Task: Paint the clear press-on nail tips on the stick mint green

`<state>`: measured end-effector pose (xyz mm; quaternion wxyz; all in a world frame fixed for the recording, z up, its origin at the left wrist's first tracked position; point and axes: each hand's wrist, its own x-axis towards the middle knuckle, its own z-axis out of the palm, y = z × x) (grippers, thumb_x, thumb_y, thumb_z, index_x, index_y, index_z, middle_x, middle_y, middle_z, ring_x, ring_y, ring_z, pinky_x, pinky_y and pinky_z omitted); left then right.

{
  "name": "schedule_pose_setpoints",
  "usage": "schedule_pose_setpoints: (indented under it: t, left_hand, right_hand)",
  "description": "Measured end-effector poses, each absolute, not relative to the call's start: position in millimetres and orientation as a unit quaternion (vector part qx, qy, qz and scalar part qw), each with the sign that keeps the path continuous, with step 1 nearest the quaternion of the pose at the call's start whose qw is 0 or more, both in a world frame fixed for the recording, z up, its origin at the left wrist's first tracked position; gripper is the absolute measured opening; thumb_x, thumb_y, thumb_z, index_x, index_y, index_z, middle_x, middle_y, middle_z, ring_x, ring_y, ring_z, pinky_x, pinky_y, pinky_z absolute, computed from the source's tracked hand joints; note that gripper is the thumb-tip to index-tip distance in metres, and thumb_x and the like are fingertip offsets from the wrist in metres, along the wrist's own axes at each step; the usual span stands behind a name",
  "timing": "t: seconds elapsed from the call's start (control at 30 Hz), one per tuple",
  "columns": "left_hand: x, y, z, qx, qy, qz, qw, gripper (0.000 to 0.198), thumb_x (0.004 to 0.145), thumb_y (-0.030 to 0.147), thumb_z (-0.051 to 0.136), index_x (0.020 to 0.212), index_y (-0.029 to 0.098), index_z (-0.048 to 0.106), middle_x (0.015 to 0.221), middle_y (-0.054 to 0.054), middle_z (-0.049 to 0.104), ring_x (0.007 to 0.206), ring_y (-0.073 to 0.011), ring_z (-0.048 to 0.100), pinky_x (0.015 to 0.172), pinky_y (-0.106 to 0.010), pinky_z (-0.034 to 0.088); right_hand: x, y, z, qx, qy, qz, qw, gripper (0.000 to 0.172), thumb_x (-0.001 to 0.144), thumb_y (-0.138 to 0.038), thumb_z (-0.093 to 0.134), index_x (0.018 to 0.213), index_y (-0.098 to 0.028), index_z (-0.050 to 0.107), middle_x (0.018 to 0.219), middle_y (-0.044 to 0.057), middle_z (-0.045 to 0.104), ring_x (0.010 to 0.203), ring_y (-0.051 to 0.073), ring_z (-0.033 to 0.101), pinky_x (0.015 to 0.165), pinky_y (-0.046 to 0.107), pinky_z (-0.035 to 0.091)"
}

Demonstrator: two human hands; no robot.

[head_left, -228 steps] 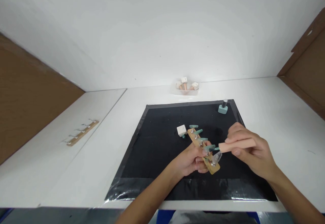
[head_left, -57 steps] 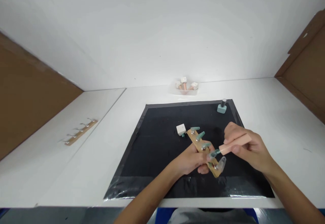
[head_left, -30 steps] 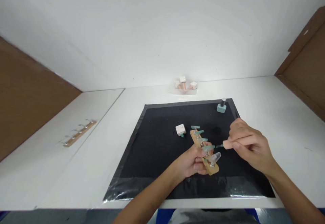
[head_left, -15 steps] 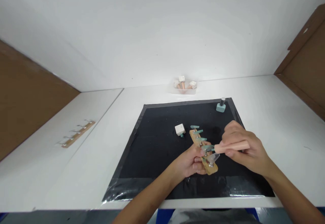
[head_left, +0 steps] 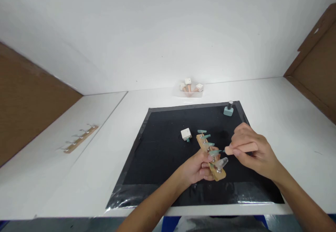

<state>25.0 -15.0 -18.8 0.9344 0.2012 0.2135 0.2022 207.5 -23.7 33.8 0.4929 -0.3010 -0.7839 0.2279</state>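
Note:
My left hand (head_left: 201,167) grips a wooden nail-tip stand (head_left: 221,174) from below, tilted over the black mat. Several nail tips stand on it; the farther ones are teal, and the nearest nail tip (head_left: 222,162) is clear. Between the fingers of my right hand (head_left: 253,151) is a nail polish brush (head_left: 241,149) with a pinkish handle. Its bristles point left and meet, or nearly meet, the teal nail tip (head_left: 215,152) by my left thumb. A white square bottle (head_left: 186,134) with teal at its neck is left of the stand.
A teal polish bottle (head_left: 228,110) with a grey cap stands at the mat's (head_left: 157,148) far right corner. Behind the mat, a clear tray (head_left: 189,94) holds white bottles with pinkish caps. Another wooden stand (head_left: 81,140) with clear tips lies far left. Cardboard walls (head_left: 26,95) flank the table.
The brush in my right hand has shifted slightly right, showing more of its bristles beside the teal tip. My left hand and the stand have barely moved.

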Motion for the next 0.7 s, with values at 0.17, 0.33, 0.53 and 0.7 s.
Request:
schedule_pose_setpoints:
  t: [0.17, 0.33, 0.53, 0.7]
  left_hand:
    - [24.2, -14.9, -20.3, 0.201, 0.214, 0.203, 0.934, 0.029, 0.053, 0.025, 0.073, 0.063, 0.019, 0.047, 0.032, 0.014, 0.028, 0.027, -0.0011, 0.009, 0.029, -0.013, 0.016]
    - [23.0, -15.4, -21.1, 0.203, 0.216, 0.2, 0.934, 0.033, 0.051, 0.027, 0.076, 0.063, 0.019, 0.047, 0.032, 0.014, 0.028, 0.027, -0.001, 0.008, 0.029, -0.013, 0.016]
    - [22.5, -17.0, -16.1, 0.225, 0.227, 0.199, 0.926, 0.039, 0.052, 0.032, 0.081, 0.065, 0.019, 0.046, 0.033, 0.015, 0.03, 0.027, -0.0006, 0.012, 0.03, -0.013, 0.017]
    - [22.4, -20.2, -15.2, 0.337, 0.207, 0.285, 0.873, 0.039, 0.061, 0.039, 0.079, 0.067, 0.018, 0.047, 0.039, 0.011, 0.042, 0.029, -0.0025, 0.028, 0.036, -0.017, 0.028]
  right_hand:
    - [209.3, -23.2, 33.4, -0.283, -0.766, 0.245, 0.522, 0.014, 0.089, -0.023, 0.055, 0.084, -0.028, 0.067, 0.064, -0.001, 0.066, 0.059, 0.017, 0.056, 0.059, 0.036, 0.042]
    - [207.7, -23.8, 32.4, -0.301, -0.774, 0.248, 0.498, 0.013, 0.087, -0.018, 0.059, 0.083, -0.027, 0.068, 0.067, -0.001, 0.068, 0.059, 0.016, 0.057, 0.062, 0.036, 0.043]
    - [208.5, -24.1, 33.5, -0.281, -0.752, 0.268, 0.533, 0.014, 0.089, -0.021, 0.057, 0.086, -0.027, 0.069, 0.066, 0.0, 0.067, 0.061, 0.017, 0.057, 0.061, 0.036, 0.043]
    - [210.7, -23.4, 28.4, -0.302, -0.709, 0.295, 0.565, 0.015, 0.088, -0.02, 0.059, 0.085, -0.03, 0.071, 0.073, 0.0, 0.07, 0.063, 0.016, 0.058, 0.062, 0.036, 0.045]
